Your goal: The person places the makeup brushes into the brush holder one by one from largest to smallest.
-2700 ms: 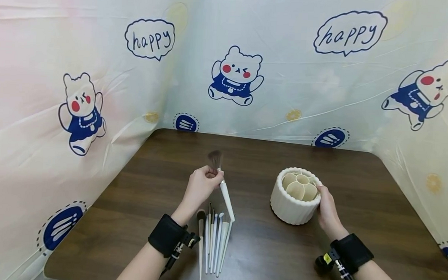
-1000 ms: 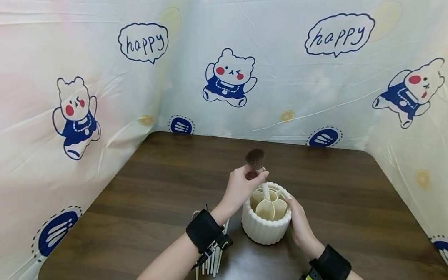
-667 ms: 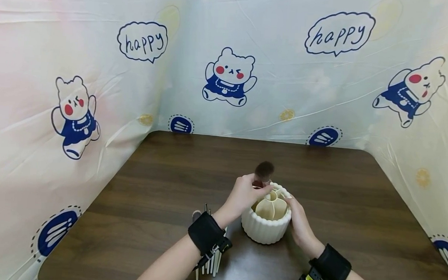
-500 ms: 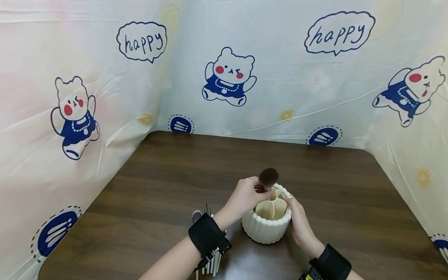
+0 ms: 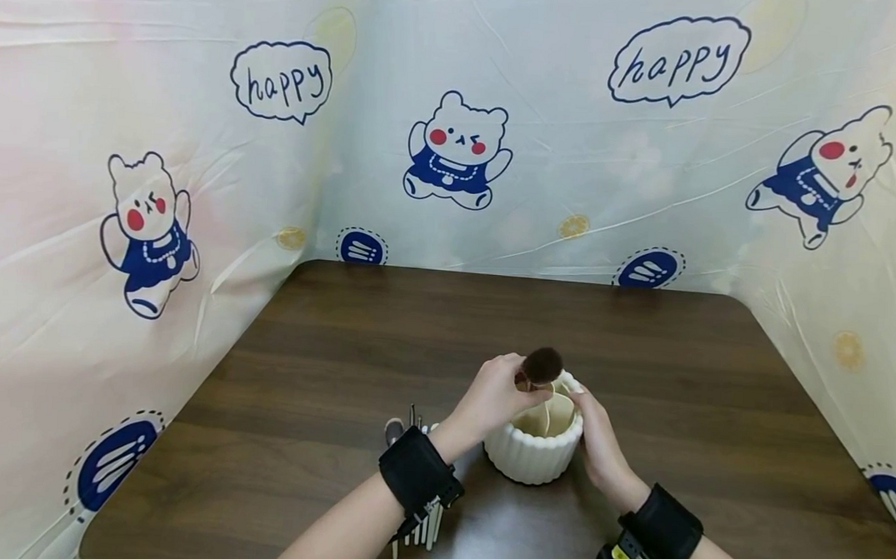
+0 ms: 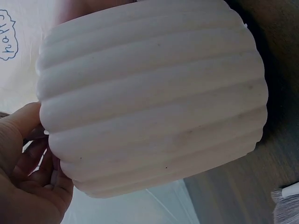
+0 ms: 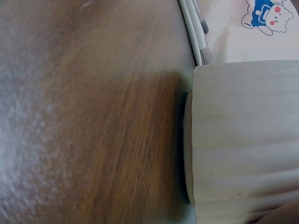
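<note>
L hand (image 5: 497,390) pinches brush (image 5: 542,365) at ferrule, handle down in ribbed white holder (image 5: 532,452), table (image 5: 324,366) centre. R hand (image 5: 595,436) grips holder wall at 3 o'clock. Spare brushes (image 5: 414,535) at holder's 8 o'clock.

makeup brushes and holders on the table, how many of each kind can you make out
Brush held by the left hand, handle down in the holder: 1, the fluffy brush.
Brushes lying on the table, mostly hidden behind the left wrist: 1 group, the loose brushes; the number cannot be told.
Ribbed white holder, steadied by the right hand: 1.
Total: 2 single things plus the uncounted brush group.
</note>
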Demonstrator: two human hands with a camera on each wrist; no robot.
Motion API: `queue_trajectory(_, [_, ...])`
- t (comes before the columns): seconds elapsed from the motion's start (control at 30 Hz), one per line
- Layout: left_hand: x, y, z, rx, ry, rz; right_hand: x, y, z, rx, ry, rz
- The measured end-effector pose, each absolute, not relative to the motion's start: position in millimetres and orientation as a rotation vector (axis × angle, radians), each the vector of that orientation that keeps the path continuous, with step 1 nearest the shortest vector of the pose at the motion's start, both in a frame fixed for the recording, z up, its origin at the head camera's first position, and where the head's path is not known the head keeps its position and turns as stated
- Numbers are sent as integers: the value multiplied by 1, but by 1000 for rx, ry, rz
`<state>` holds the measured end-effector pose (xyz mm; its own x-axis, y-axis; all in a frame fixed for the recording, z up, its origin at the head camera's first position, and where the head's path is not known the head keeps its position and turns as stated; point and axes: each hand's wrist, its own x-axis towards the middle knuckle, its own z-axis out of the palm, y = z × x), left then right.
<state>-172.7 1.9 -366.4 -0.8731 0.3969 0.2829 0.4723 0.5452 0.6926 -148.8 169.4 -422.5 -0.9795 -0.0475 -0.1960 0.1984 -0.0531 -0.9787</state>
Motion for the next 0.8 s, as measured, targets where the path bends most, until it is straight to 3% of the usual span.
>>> queue_trajectory(0.8, [-170, -2, -367, -814, -2697, -1212, -148, 172, -423, 112, 2030, -2165])
